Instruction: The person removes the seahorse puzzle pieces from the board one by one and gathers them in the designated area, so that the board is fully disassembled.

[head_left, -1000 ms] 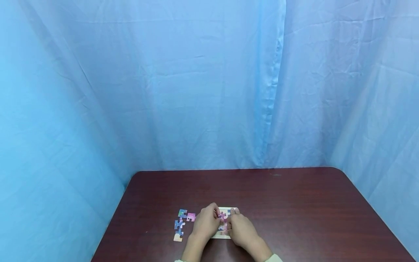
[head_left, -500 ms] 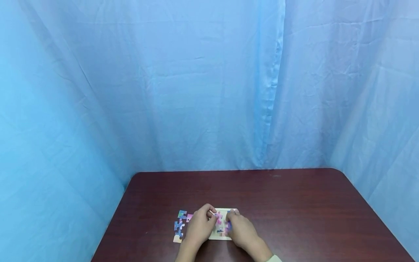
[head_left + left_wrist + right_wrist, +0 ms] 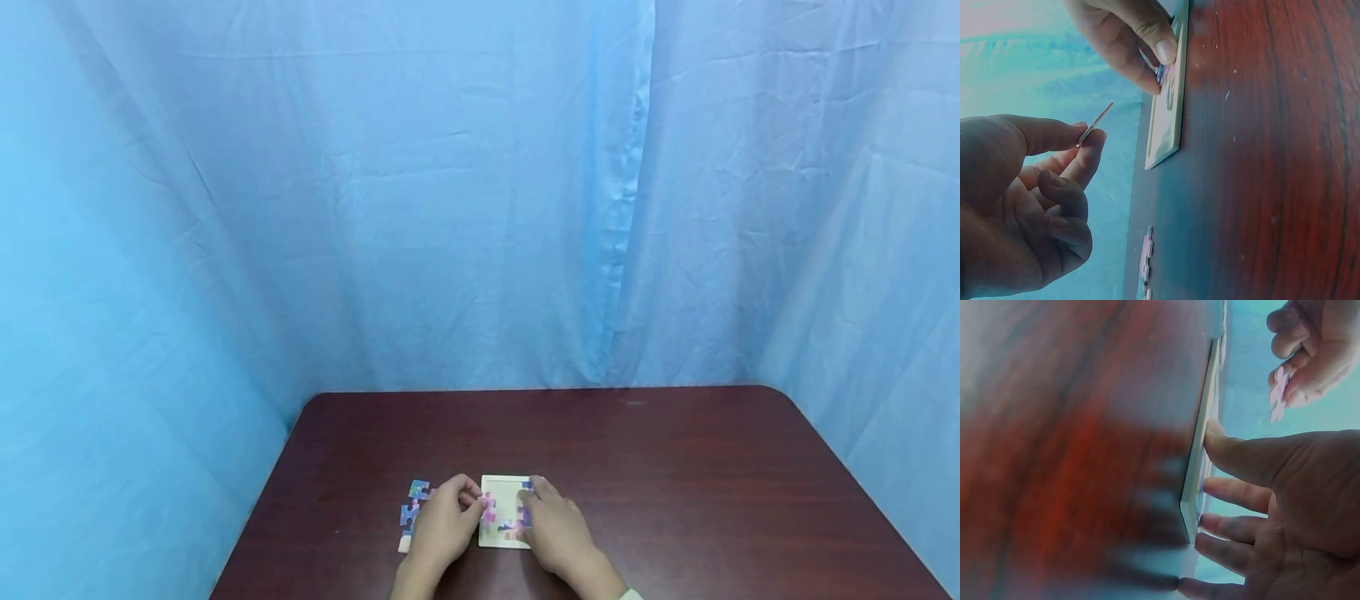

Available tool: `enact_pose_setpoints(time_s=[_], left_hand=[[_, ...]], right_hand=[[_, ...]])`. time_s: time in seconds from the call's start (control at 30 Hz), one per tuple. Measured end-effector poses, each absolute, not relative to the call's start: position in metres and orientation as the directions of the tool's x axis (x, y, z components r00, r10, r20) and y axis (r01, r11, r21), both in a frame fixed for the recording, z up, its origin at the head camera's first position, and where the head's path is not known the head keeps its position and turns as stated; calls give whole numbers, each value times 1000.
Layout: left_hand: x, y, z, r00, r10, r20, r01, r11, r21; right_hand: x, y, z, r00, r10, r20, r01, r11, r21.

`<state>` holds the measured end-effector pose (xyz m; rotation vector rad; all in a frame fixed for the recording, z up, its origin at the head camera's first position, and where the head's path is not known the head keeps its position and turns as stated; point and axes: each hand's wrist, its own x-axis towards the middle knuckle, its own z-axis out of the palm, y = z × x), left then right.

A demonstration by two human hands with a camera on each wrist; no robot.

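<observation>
A pink jigsaw puzzle piece (image 3: 489,507) is pinched between the thumb and forefinger of my left hand (image 3: 444,527), raised over the left side of a pale puzzle tray (image 3: 507,497). The left wrist view shows that puzzle piece (image 3: 1094,124) edge-on, with the other fingers loosely bent. My right hand (image 3: 558,533) lies over the tray's right side, its thumb and spread fingers touching the tray and the pieces in it, as the right wrist view shows. Several blue and purple fitted pieces (image 3: 507,527) line the tray's bottom and right side, partly hidden by the right hand.
Several loose puzzle pieces (image 3: 408,514) lie on the dark red-brown table (image 3: 675,467), left of the tray and partly behind the left hand. Blue curtains (image 3: 480,208) hang behind the table and along both sides.
My left hand has moved left with the pink piece, from over the tray's middle to its left side, uncovering more of the tray's bare bottom. My right hand has stayed on the tray, its fingers straighter.
</observation>
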<state>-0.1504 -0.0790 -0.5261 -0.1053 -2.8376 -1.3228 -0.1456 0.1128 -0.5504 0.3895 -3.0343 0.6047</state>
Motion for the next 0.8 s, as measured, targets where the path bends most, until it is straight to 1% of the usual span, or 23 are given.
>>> enact_pose_setpoints(time_s=[0.17,0.3,0.4,0.6,0.8], left_hand=[[-146,-86,-521,-999,32,42,52,653,755],[-140,-93,-518,-1000,-2,26,18,669,743],[-138,-100,-519,-1000,-8,27,14,677,736],[-140,-113,-523,-999,-13,49,26,695,718],[-143,-122,-527,-998,-44,55,7,716,698]], right_hand=[[-145,115,-550,-974,-220,56,-224,889,-399],[-145,116,-550,-972,-231,48,-231,891,-391],[-146,115,-553,-973,-227,46,-227,892,-390],[-149,117,-554,-976,-198,91,-218,894,-390],[-152,120,-552,-978,-192,79,-207,902,-379]])
